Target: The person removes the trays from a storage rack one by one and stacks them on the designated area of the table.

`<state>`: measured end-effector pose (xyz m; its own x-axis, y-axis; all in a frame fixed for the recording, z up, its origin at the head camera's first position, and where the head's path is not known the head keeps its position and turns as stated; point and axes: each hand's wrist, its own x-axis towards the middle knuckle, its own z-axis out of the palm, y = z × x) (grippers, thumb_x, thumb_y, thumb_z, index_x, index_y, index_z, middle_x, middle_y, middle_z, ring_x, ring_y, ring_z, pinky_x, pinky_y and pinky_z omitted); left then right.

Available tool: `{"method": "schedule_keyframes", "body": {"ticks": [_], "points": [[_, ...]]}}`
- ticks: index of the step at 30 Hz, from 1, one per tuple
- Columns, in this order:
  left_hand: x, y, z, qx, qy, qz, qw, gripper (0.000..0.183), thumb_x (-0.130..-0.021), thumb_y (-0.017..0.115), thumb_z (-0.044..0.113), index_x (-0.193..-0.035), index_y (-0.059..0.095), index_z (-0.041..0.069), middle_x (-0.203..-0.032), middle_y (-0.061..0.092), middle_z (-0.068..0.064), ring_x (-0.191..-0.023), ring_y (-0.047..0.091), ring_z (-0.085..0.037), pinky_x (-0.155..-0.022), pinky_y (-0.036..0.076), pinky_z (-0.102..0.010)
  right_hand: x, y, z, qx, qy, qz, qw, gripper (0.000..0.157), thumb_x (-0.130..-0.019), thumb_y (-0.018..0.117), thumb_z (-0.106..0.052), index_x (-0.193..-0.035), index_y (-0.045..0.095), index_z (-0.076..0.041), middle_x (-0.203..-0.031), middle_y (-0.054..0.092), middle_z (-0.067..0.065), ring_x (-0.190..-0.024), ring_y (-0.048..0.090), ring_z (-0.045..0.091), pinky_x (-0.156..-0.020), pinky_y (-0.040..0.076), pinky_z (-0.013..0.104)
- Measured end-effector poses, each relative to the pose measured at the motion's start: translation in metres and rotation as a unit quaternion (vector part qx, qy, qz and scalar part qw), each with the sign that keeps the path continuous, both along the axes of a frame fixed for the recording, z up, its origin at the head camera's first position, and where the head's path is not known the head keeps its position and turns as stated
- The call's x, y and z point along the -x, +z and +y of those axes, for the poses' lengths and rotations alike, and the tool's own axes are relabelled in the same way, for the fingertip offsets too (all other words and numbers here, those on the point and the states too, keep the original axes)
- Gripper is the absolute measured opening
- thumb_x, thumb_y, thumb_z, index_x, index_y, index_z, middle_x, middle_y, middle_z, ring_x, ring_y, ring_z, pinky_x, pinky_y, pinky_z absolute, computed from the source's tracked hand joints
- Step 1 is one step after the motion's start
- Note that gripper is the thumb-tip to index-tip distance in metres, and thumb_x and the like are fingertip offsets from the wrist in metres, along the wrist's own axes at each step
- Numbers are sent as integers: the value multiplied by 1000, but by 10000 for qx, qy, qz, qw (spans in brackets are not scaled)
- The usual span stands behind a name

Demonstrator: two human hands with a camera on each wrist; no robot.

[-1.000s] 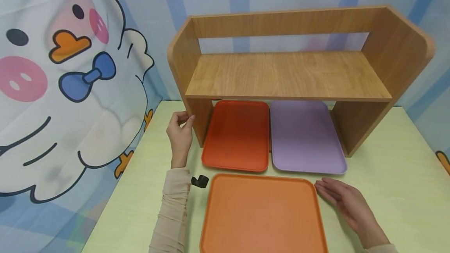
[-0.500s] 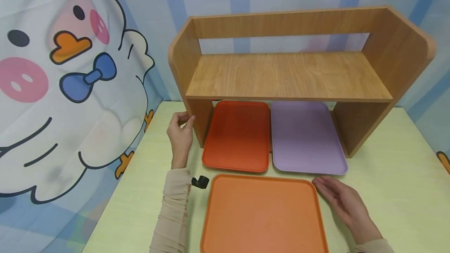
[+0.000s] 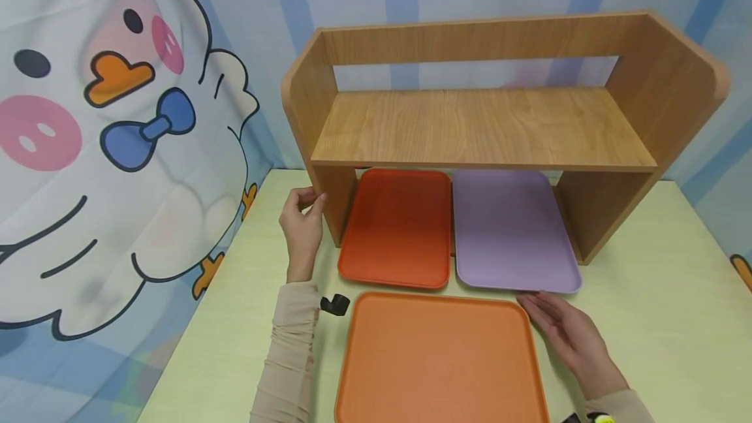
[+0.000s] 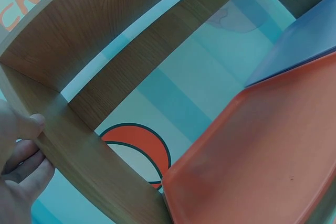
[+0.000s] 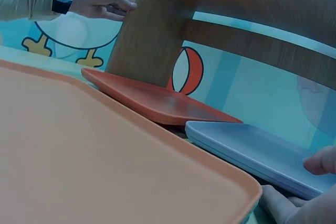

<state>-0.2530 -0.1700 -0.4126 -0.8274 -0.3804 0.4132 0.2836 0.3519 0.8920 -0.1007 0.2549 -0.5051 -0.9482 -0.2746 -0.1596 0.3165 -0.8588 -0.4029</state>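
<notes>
My left hand (image 3: 301,227) grips the front edge of the left side panel of a wooden desktop shelf (image 3: 482,126), thumb and bent fingers at the edge. A red tray (image 3: 393,227) and a purple tray (image 3: 514,227) lie side by side in the shelf's lower opening, their front ends sticking out. In front lies a larger orange tray (image 3: 440,358). My right hand (image 3: 566,338) is at that tray's far right corner, fingers fairly straight, fingertips close to the front edge of the purple tray. In the right wrist view, its thumb (image 5: 321,161) overlaps the purple tray, which looks blue there.
Everything stands on a pale yellow-green table (image 3: 670,318). A cloth backdrop with a cartoon bird (image 3: 164,214) hangs at the left and behind the shelf. A small black piece (image 3: 335,305) shows beside the left wrist.
My right hand has moved slightly left and away from me, along the orange tray's corner toward the purple tray. My left hand, the shelf and the trays have stayed in place.
</notes>
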Motion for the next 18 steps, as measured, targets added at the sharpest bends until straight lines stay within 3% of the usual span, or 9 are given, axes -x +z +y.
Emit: {"method": "schedule_keyframes", "body": {"ticks": [8, 18], "points": [[-1, 1, 0, -7, -62, 23, 10000, 20, -87, 69, 11, -103, 62, 0, -97, 66, -15, -93, 64, -24, -85, 56, -38, 5, 6, -2, -11, -268, -608, 9978, 26, -101, 39, -2, -101, 62, 9, -106, 63, 25, -104, 65, 30, -110, 35, 29], [-1, 1, 0, 32, -55, 50, 10000, 20, -87, 70, 13, -102, 63, 1, -97, 66, -15, -93, 63, -25, -85, 55, -39, 9, 7, -5, -510, -573, -792, 9939, 21, -99, 41, 0, -95, 62, 4, -100, 64, 21, -96, 68, 27, -106, 41, 29]]}}
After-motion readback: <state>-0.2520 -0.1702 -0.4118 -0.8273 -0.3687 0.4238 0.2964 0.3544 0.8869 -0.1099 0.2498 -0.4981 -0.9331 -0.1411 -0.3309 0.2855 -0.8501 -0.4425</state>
